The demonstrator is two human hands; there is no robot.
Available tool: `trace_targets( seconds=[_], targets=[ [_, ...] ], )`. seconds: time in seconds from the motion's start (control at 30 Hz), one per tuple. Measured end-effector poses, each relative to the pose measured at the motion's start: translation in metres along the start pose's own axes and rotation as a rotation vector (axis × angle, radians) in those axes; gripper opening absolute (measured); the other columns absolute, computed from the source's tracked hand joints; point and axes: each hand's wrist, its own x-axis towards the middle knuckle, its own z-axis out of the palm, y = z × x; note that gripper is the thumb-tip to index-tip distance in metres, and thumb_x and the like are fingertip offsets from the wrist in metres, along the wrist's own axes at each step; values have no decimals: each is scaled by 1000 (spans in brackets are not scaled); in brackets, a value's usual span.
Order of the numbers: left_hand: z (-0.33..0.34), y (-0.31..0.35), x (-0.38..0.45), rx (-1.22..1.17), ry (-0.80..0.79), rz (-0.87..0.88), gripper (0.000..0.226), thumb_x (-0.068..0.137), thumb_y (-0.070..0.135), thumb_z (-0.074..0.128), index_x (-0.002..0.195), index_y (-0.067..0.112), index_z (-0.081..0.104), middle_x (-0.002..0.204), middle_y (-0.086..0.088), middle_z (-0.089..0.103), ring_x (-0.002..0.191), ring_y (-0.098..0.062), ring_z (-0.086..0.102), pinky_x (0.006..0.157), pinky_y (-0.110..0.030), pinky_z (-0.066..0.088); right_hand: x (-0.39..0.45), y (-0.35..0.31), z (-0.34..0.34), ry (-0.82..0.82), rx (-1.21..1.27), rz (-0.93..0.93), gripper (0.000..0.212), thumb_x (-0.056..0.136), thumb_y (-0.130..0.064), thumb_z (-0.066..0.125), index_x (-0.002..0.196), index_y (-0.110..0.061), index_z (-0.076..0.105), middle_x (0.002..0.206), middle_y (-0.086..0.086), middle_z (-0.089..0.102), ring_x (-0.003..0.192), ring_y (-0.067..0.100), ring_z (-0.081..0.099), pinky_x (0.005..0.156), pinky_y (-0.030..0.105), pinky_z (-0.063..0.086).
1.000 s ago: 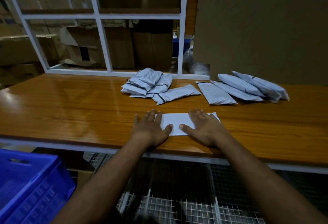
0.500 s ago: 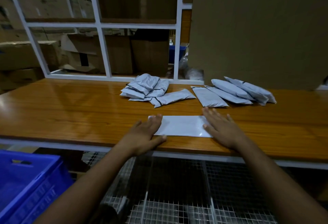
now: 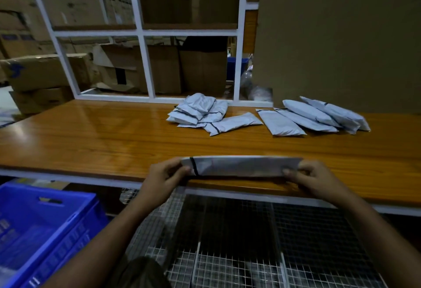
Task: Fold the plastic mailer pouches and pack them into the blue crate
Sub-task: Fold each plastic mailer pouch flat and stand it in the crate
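Note:
A long grey mailer pouch point(image 3: 241, 166) with a black stripe near its left end is held up at the front edge of the wooden table point(image 3: 102, 137). My left hand point(image 3: 165, 175) pinches its left end and my right hand point(image 3: 312, 179) pinches its right end. A heap of grey pouches point(image 3: 200, 111) lies at the back middle of the table. A row of several longer pouches point(image 3: 319, 116) lies to its right. The blue crate point(image 3: 38, 226) stands low at the left, below the table.
A white frame point(image 3: 145, 64) runs along the table's back edge, with cardboard boxes point(image 3: 45, 71) behind it. A tall brown board point(image 3: 341, 37) stands at the back right. A wire mesh shelf point(image 3: 239, 253) lies under the table front.
My hands went from pressing flat on the pouch to spreading apart, then gripped its two ends and lifted it at the table's front edge.

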Motion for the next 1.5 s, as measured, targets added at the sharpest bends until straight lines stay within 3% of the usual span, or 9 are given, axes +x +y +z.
trace_targets(
  seconds=[0.1, 0.2, 0.3, 0.47, 0.67, 0.83, 1.0, 1.33, 1.5],
  targets=[
    [11, 17, 26, -142, 115, -160, 7, 99, 22, 63, 103, 17, 67, 68, 8, 67, 63, -3, 61, 58, -24, 47, 7, -17, -1, 34, 180, 81, 24, 87, -42, 72, 93, -19, 71, 72, 1, 72, 65, 15, 68, 64, 39, 52],
    [23, 22, 58, -222, 177, -430, 27, 99, 21, 62, 125, 24, 60, 80, -3, 76, 73, -20, 73, 67, -46, 60, 23, -19, 0, 76, 165, 236, 56, 84, -31, 79, 133, -22, 54, 75, 17, 71, 62, 25, 68, 55, 40, 53],
    [36, 12, 78, -55, 180, -520, 35, 98, 25, 63, 133, 25, 56, 79, 1, 69, 71, -17, 66, 58, -37, 52, 43, -14, 2, 100, -165, 382, 77, 82, -45, 79, 146, -19, 43, 74, 12, 71, 60, 20, 67, 52, 34, 52],
    [34, 16, 72, 474, 213, -385, 43, 97, 26, 60, 139, 27, 52, 134, 1, 58, 128, -21, 46, 105, -44, 41, 50, -31, 6, 351, -614, 381, 51, 95, -60, 49, 133, -26, 57, 103, 3, 68, 93, 21, 63, 78, 42, 56],
    [73, 49, 81, 515, -177, -216, 44, 103, 22, 47, 148, 21, 45, 147, -6, 50, 133, -24, 46, 110, -40, 40, 89, -57, 83, 35, -401, 87, 42, 103, -23, 48, 144, -15, 52, 142, 11, 57, 125, 28, 54, 101, 35, 43],
    [98, 38, 81, 575, -477, -244, 53, 110, 31, 30, 158, 12, 24, 166, -7, 22, 152, -21, 20, 123, -34, 16, 94, -42, 103, 105, -344, 177, 47, 102, -10, 43, 150, -11, 44, 150, 13, 48, 135, 29, 46, 107, 29, 34],
    [102, 29, 83, 647, -545, -272, 58, 109, 41, 19, 161, 19, 9, 169, 2, 4, 155, -16, 2, 125, -35, 5, 90, -33, 95, -143, -626, 83, 49, 109, -26, 29, 156, -12, 28, 165, 6, 22, 150, 19, 25, 117, 27, 17],
    [100, 24, 82, 796, -546, -422, 66, 99, 66, 15, 159, 43, -2, 169, 1, -6, 155, -25, -8, 124, -51, -2, 87, -17, 77, -207, -724, 301, 73, 101, -63, 17, 161, -21, 7, 168, -3, 4, 155, 22, 2, 125, 42, 6],
    [96, 24, 80, 820, -533, -462, 67, 93, 77, 14, 154, 54, -2, 169, -7, -8, 154, -33, -10, 123, -55, -3, 76, -11, 60, -196, -729, 336, 68, 103, -59, 9, 161, -23, 2, 168, -5, -1, 154, 15, -1, 123, 48, -1]
  ],
)
